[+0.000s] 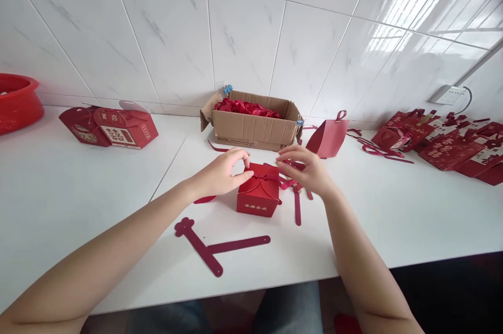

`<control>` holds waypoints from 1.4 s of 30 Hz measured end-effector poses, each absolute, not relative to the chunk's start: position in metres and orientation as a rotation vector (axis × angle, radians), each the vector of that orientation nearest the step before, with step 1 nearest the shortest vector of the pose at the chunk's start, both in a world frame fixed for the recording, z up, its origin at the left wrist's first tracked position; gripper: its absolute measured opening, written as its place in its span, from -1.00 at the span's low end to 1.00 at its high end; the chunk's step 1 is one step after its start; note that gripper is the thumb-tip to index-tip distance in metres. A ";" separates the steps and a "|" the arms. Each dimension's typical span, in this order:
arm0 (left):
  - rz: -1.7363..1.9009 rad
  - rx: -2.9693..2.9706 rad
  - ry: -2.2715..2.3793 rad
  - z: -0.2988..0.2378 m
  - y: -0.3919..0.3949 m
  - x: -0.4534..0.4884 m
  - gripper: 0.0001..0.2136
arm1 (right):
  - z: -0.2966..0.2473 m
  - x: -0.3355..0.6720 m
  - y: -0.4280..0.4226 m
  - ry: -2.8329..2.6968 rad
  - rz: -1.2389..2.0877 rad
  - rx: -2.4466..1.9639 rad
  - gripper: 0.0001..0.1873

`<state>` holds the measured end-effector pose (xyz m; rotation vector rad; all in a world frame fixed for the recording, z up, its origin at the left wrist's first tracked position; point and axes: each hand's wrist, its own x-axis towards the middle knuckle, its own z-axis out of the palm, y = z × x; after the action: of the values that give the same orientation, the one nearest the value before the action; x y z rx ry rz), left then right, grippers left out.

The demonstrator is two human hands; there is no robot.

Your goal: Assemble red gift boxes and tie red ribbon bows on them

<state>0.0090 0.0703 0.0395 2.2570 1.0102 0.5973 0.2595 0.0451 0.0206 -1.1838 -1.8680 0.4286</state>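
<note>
A small red gift box [257, 204] with gold lettering on its front stands upright on the white table before me. Its top flaps are folded in, and a red ribbon [265, 175] lies across them. My left hand [223, 172] is at the box's upper left corner, fingers and thumb curved apart, the thumb tip at the ribbon. Just right of the box top hovers my right hand [304, 167], its fingers bent with a gap to the thumb and nothing visible between them. Dark red strips [297, 208] and ribbon pieces lie under and beside it.
Nearer me lies a flower-ended dark red strip [202, 247] with another strip. Behind the box, a cardboard carton [251, 132] holds red ribbons. A pink-red bag-shaped box [328, 138] stands to its right. Decorated boxes [128, 129] and a red basin [19, 106] are left; several red bags [444, 148] right.
</note>
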 end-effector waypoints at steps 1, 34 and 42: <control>0.558 2.243 1.007 0.037 0.071 0.010 -0.75 | 0.016 0.254 0.044 -1.931 0.440 -1.152 -0.83; 0.270 2.481 0.947 0.046 0.079 -0.003 -0.69 | -0.003 0.248 0.039 -2.032 0.488 -1.108 -0.73; 0.289 2.467 0.959 0.047 0.074 0.000 -0.68 | 0.011 0.257 0.037 -1.880 1.181 -1.363 -0.48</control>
<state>0.0003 0.0744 0.0471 2.4667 0.9594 0.2886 0.2571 0.0367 0.0108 -1.3635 -1.8802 1.1807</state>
